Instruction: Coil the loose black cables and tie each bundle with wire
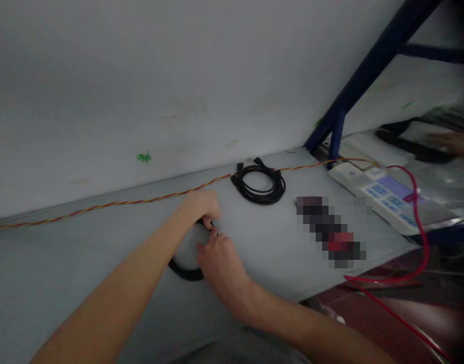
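Note:
On the grey surface lies a coiled black cable, partly hidden by my hands and forearms. My left hand is closed at the coil's far right side, its fingertips pinching the cable. Close against it, my right hand is closed too, thumb and forefinger meeting at a thin dark piece of the same coil. The exact end or tie between the fingers is too small to make out. Behind them, a second black cable coil with plugs rests apart from both hands.
A twisted red and yellow wire runs along the wall's foot. Right of my hands lies a pixelated dark and red object. Farther right are a blue metal frame, a white labelled box, a red cord and another person's blurred hand.

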`<state>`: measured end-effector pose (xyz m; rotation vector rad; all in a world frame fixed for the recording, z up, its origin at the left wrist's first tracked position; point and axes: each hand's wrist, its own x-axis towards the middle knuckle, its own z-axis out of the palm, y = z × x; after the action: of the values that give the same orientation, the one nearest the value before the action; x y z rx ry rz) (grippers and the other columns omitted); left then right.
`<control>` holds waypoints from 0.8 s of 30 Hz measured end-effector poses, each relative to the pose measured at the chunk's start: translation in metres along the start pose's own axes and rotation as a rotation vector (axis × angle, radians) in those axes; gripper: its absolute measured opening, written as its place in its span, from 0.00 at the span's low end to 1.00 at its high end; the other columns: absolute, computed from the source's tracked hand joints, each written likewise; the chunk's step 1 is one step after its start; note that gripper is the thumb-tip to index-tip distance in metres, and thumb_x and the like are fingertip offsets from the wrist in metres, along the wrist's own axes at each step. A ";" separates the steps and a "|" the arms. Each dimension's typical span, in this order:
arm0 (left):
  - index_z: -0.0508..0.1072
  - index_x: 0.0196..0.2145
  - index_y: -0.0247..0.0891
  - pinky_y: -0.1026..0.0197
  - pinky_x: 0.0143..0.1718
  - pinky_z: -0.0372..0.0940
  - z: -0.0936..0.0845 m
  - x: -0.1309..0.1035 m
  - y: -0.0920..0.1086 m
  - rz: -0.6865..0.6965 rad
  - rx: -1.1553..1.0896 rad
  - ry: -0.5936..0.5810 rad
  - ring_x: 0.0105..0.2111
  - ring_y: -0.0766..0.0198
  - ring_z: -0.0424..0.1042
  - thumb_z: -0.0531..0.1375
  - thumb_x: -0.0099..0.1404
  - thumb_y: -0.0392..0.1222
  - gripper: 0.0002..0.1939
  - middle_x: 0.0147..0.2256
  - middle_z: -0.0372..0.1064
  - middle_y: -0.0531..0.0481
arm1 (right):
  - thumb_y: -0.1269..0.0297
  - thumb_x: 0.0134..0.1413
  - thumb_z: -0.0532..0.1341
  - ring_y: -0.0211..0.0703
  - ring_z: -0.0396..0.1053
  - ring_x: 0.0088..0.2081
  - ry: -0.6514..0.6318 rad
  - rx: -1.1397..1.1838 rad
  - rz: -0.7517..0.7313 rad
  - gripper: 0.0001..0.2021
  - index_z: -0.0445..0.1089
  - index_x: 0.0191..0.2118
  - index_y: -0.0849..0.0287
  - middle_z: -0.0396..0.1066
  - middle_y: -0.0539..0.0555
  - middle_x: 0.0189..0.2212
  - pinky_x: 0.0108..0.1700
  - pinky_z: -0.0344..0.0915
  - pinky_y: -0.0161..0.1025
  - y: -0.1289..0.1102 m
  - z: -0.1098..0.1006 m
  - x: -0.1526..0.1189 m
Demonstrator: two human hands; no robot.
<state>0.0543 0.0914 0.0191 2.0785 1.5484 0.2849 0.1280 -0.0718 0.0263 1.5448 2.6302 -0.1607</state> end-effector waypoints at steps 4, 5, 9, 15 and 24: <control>0.79 0.28 0.39 0.53 0.47 0.71 -0.024 -0.033 -0.004 0.052 0.083 -0.128 0.37 0.51 0.78 0.77 0.37 0.33 0.18 0.28 0.76 0.51 | 0.73 0.67 0.58 0.54 0.78 0.38 0.076 0.098 0.046 0.12 0.76 0.49 0.70 0.79 0.70 0.40 0.33 0.69 0.42 0.017 0.001 -0.010; 0.80 0.32 0.40 0.52 0.51 0.70 -0.030 -0.045 -0.004 0.083 0.085 -0.124 0.41 0.49 0.77 0.76 0.36 0.32 0.22 0.32 0.78 0.50 | 0.69 0.69 0.58 0.53 0.78 0.38 0.103 0.156 0.083 0.13 0.74 0.52 0.68 0.79 0.67 0.40 0.33 0.68 0.42 0.023 0.001 -0.013; 0.76 0.53 0.43 0.53 0.62 0.62 -0.050 -0.096 -0.015 0.186 -0.012 -0.009 0.57 0.54 0.71 0.70 0.57 0.43 0.25 0.54 0.75 0.46 | 0.61 0.71 0.58 0.47 0.78 0.37 0.167 0.427 0.149 0.13 0.73 0.55 0.58 0.80 0.57 0.38 0.36 0.65 0.38 0.046 0.001 -0.020; 0.76 0.54 0.35 0.38 0.60 0.63 -0.027 -0.180 -0.073 -0.157 0.039 0.486 0.55 0.42 0.71 0.60 0.65 0.62 0.30 0.52 0.74 0.36 | 0.57 0.69 0.61 0.45 0.74 0.34 0.276 0.614 0.213 0.15 0.76 0.53 0.59 0.78 0.52 0.33 0.39 0.64 0.38 0.063 0.015 -0.026; 0.73 0.59 0.36 0.37 0.62 0.65 0.037 -0.222 -0.042 -0.280 -0.448 0.641 0.57 0.43 0.73 0.65 0.63 0.59 0.33 0.53 0.76 0.36 | 0.57 0.65 0.63 0.45 0.71 0.33 0.431 0.733 0.205 0.11 0.79 0.37 0.58 0.73 0.53 0.33 0.38 0.66 0.40 0.048 0.037 -0.038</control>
<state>-0.0348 -0.1183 -0.0026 1.4616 1.8784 1.1583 0.1891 -0.0870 -0.0079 2.2676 2.8656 -0.9690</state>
